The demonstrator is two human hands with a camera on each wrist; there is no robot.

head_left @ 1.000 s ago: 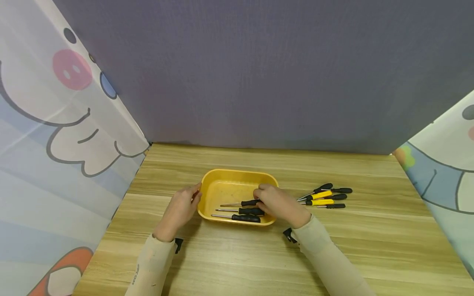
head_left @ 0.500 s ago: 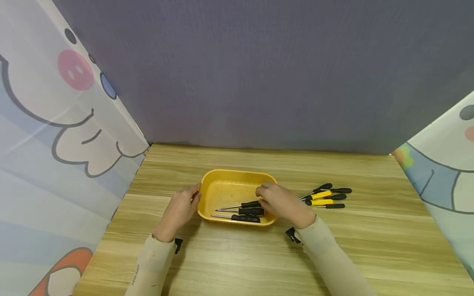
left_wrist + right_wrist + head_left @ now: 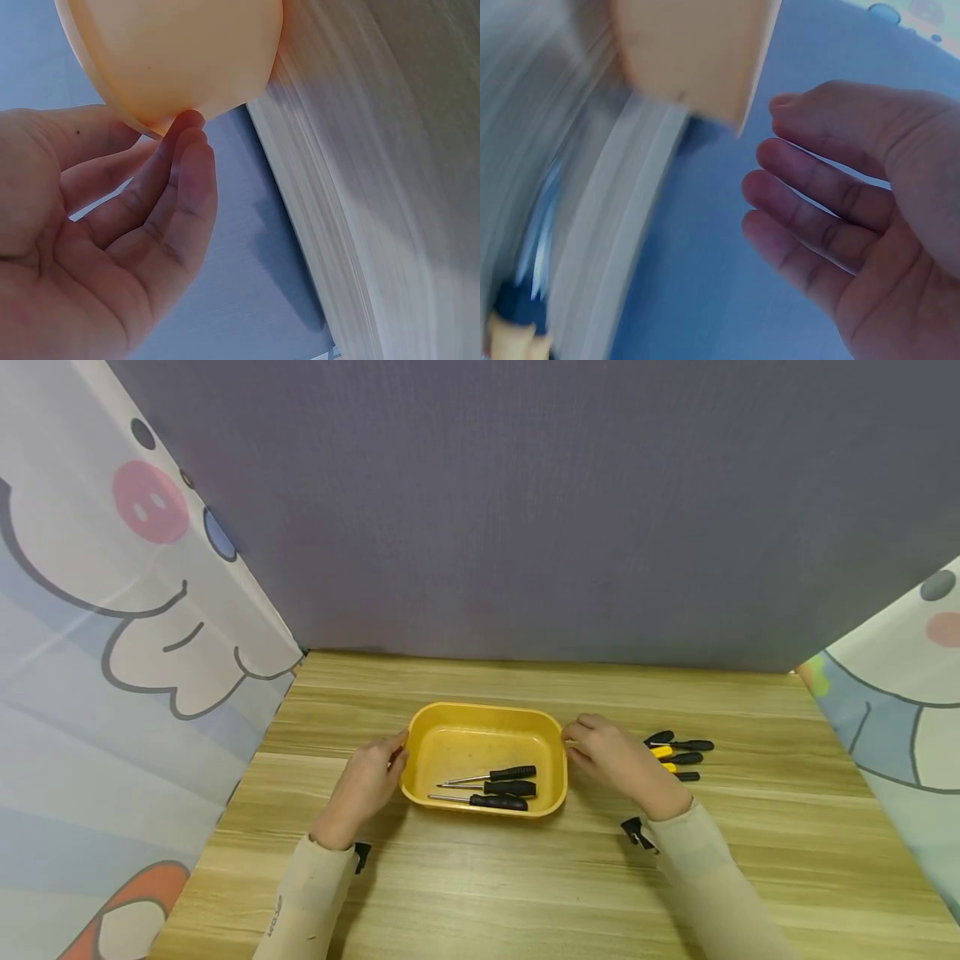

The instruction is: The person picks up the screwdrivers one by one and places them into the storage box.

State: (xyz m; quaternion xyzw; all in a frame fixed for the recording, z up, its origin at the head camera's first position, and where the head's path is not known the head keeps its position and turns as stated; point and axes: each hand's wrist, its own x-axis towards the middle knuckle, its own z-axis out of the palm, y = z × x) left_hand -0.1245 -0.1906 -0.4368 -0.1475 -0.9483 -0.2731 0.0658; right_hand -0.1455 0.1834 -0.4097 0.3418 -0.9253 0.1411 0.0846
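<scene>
A yellow plastic basin sits mid-table in the head view. Inside it, near the front side, lie three black-handled screwdrivers, shafts pointing left. My left hand pinches the basin's left rim. In the left wrist view its thumb is at the rim and its fingertips touch the outer wall. Beside the right end is my right hand, holding nothing. The right wrist view shows its fingers loosely bent, a small gap away from the basin's edge.
To the right, partly behind my right hand, several screwdrivers with black or yellow-and-black handles lie in a loose bunch on the wooden table. A grey panel stands behind the table, with printed cloth at the left side.
My right hand has let go of the rearmost screwdriver in the basin and moved right, out past the right rim. That screwdriver's handle is now uncovered. The left hand stays put.
</scene>
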